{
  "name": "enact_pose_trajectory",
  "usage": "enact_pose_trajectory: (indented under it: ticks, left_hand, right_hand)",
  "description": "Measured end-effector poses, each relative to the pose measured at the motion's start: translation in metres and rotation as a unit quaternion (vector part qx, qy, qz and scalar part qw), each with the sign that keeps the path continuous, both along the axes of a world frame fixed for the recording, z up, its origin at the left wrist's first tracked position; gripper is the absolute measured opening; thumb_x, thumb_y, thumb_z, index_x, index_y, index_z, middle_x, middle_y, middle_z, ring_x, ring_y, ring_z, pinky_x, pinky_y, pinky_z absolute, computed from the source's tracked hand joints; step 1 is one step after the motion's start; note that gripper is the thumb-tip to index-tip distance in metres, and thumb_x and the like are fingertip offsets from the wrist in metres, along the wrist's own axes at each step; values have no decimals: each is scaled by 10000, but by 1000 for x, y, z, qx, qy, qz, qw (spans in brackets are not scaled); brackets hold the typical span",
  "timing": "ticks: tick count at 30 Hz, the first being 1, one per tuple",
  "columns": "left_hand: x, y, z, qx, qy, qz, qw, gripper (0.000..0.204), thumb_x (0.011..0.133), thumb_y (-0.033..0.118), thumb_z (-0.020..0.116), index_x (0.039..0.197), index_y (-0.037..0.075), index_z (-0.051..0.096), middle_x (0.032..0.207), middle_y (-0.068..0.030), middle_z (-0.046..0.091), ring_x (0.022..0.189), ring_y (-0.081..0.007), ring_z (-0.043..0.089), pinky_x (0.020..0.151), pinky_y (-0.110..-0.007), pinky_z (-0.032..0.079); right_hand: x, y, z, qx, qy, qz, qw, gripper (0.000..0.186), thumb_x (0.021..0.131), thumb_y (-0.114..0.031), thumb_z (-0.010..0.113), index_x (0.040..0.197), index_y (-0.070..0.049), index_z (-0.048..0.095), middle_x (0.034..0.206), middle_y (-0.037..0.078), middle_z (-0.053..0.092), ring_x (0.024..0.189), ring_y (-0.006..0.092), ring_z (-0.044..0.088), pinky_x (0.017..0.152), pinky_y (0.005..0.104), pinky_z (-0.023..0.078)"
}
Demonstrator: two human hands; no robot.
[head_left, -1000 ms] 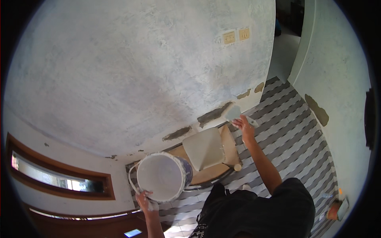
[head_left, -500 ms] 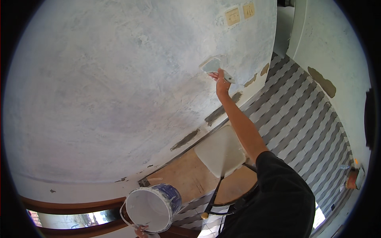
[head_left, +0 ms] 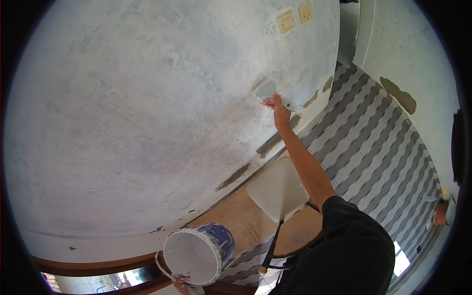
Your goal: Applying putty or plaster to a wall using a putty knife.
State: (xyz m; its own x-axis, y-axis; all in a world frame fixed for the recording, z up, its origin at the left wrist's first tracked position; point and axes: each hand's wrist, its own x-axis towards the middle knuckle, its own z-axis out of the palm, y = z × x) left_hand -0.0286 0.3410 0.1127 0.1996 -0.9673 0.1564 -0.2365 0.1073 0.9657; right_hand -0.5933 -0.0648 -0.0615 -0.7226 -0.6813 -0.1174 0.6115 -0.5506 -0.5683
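My right hand reaches far out and holds a flat putty scraper with its blade against the pale, patchy wall, just below two beige switch plates. Low at the frame's bottom edge, my left hand grips a white bucket with blue sides by its rim or handle. The bucket's mouth tilts toward me and looks white inside.
A stool with a white square seat and dark legs stands on a brown board below my arm. The floor has grey and white zigzag tiles. Dark bare patches run along the wall's base. A wood-framed window sits lower left.
My right arm has stretched from near the wall's base up the wall with the scraper. The view has swung, and the bucket now sits lower in the frame.
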Motion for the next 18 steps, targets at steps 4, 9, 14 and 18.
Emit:
enact_pose_trajectory:
  ticks: [4, 9, 14, 18]
  left_hand:
    - [-58, -31, 19, -17, 27, 54, 998, 287, 711, 174, 531, 965, 38, 526, 863, -119, 537, 908, -283, 552, 845, -409, 424]
    - [-78, -46, 9, -66, -469, -42, 880, 348, 878, 315, 445, 1041, 34, 568, 1066, -166, 544, 1072, -353, 484, 989, -501, 292]
    - [-129, -65, 2, 6, -92, 71, 993, 82, 637, 41, 588, 670, 33, 514, 664, -46, 473, 620, -121, 464, 521, -279, 367]
    - [-156, -66, -2, 103, -19, 107, 989, 166, 583, 14, 584, 637, 24, 428, 560, -19, 382, 515, -128, 379, 484, -298, 332]
  right_hand:
    - [0, 10, -8, 33, 35, 53, 997, 394, 886, -263, 561, 1071, 82, 516, 946, 261, 615, 778, 321, 651, 687, 389, 561]
    - [-8, 85, -39, -48, 281, 222, 933, 514, 908, -334, 485, 1294, -6, 401, 1028, 208, 620, 893, 287, 627, 811, 400, 507]
    - [4, 238, 173, 113, 308, 442, 835, 391, 922, -315, 467, 1216, -63, 516, 897, 162, 641, 771, 231, 611, 690, 339, 478]
    - [70, 334, 218, 82, 336, 445, 826, 357, 899, -322, 553, 969, 26, 600, 822, 129, 652, 703, 155, 604, 643, 294, 475]
